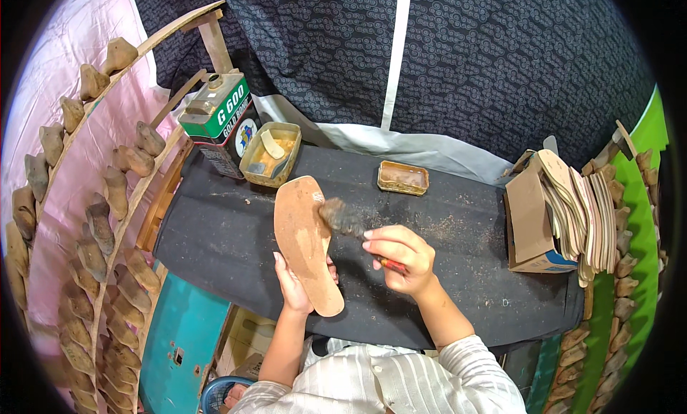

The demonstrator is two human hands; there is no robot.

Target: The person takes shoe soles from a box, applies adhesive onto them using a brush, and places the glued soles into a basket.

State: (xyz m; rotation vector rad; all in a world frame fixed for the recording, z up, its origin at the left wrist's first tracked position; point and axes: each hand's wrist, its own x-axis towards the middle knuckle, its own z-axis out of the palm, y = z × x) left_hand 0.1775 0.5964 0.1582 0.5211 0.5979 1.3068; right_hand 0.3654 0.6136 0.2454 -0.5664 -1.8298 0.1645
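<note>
My left hand [295,286] grips a tan insole [304,235] near its narrower heel end, thumb at its left edge and fingers behind it. The insole is tilted up above the dark table, its broad toe end pointing away from me. Darker, damp-looking patches show on its face. In my right hand [404,256] is a brush [342,217] with dark, matted bristles and a reddish handle, pinched between thumb and fingers. The bristle tip meets the insole's right edge, or is just over it; I cannot tell whether they touch.
Beyond the insole stand a yellowish tub [290,156] with a pale scraper-like piece inside, a green and black metal can [225,124] and a small shallow tray [403,179]. A cardboard box [529,217] of stacked soles [583,221] sits at right. Racks of wooden shoe lasts [100,221] flank the table [458,299].
</note>
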